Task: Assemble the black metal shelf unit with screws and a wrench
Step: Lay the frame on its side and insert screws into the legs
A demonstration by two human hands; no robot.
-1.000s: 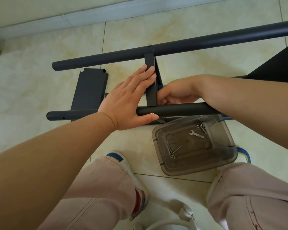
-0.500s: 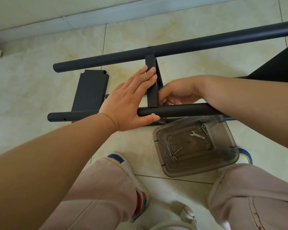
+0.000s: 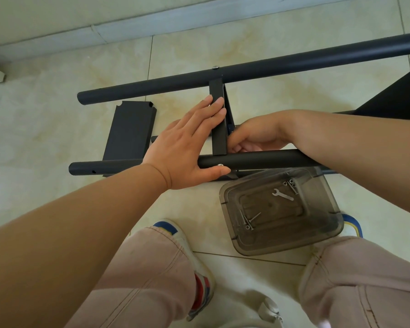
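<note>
View from above of a partly built shelf frame lying on a tiled floor [image 3: 57, 129]. Two black tubes run left to right: the far tube [image 3: 270, 69] and the near tube [image 3: 258, 159], joined by a short black crossbar [image 3: 218, 119] set between them. The left hand [image 3: 187, 147] lies flat with straight fingers against the left face of the crossbar, its thumb stretched under the near tube beside a silver screw head [image 3: 220, 165]. The right hand [image 3: 258, 138] sits just right of the crossbar, between the tubes, fingers curled; what they hold cannot be told. A loose black shelf panel [image 3: 128, 131] lies on the floor left of the hands. Near and right of the near tube stands a translucent plastic bin [image 3: 294, 242] containing a small wrench [image 3: 282, 194] and several screws [image 3: 247, 221].
</note>
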